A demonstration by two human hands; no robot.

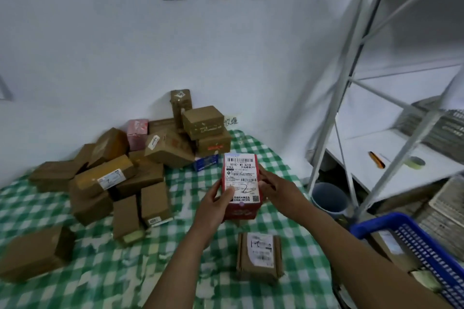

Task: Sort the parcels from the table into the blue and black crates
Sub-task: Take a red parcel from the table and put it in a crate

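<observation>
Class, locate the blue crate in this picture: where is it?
In the head view the blue crate sits at the lower right, just off the right edge of the green checked tablecloth and in front of the metal shelving.

1. You have a single view, from the camera worn on your head.
2. It looks forward and down across the desk (100, 271) toward the wall (100, 45) behind it.
3. It sits close: your forearms enter from the bottom edge, and your left hand (216, 204) and right hand (278, 193) hold the red parcel (242, 178) near mid-frame.
4. The wide lens bends the shelf rack (351, 83) on your right, and the lower right corner cuts off the blue crate (426, 251).
</observation>
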